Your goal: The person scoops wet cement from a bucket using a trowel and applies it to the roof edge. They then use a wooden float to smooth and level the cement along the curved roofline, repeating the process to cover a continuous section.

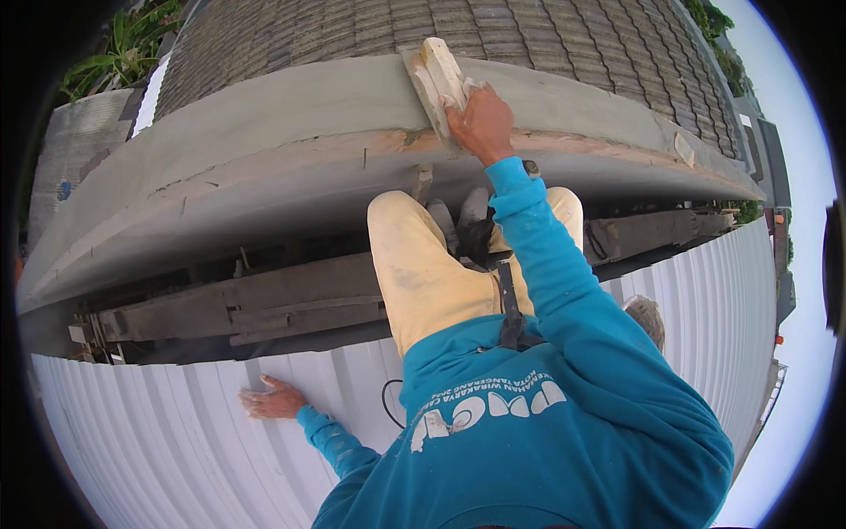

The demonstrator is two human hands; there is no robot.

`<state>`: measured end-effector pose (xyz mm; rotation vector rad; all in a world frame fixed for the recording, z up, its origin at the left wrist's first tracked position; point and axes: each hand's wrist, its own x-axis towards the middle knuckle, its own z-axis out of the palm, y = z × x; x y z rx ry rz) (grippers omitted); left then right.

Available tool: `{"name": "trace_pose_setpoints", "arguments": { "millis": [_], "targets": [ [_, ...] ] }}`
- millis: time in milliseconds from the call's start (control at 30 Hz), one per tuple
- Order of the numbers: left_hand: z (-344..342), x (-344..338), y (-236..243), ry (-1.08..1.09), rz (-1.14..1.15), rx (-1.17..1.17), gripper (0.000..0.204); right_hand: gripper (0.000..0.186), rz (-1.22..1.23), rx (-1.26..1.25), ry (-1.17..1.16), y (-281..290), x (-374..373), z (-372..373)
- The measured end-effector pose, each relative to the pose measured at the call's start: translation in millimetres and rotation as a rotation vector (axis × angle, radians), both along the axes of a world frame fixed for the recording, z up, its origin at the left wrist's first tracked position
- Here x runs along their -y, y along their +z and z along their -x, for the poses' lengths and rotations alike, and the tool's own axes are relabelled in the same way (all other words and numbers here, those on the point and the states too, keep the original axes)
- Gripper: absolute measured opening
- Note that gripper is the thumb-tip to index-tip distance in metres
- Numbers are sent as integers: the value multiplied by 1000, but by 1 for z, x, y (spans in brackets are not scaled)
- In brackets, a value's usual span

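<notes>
My right hand [483,122] is closed around the handle of a pale, plaster-smeared float [434,78]. The float's flat face lies against the grey plastered ledge [291,108], reaching from its far edge by the roof tiles toward its near edge. Bare, pinkish patches show along the ledge's lower lip. Down to the left, my left hand [275,399] rests palm down with fingers apart on a white ribbed metal sheet [198,441]. It holds nothing.
Beyond the ledge slopes a grey-brown tiled roof [564,40]. A dark gap with a wooden beam [308,286] runs between ledge and metal sheet; my knees bend over it. A strip of wood [685,150] touches the ledge at right. Plants [132,44] grow at far left.
</notes>
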<state>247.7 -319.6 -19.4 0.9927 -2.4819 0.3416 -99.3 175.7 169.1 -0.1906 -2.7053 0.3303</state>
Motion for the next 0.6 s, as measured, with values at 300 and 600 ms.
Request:
{"name": "trace_pose_setpoints", "arguments": {
  "millis": [300, 600],
  "targets": [
    [8, -10, 14, 107, -119, 97, 64, 43, 511, 162, 179, 23, 172, 41],
    [-3, 2, 1, 136, -62, 230, 63, 49, 1415, 251, 0, 39, -51, 20]
  ]
}}
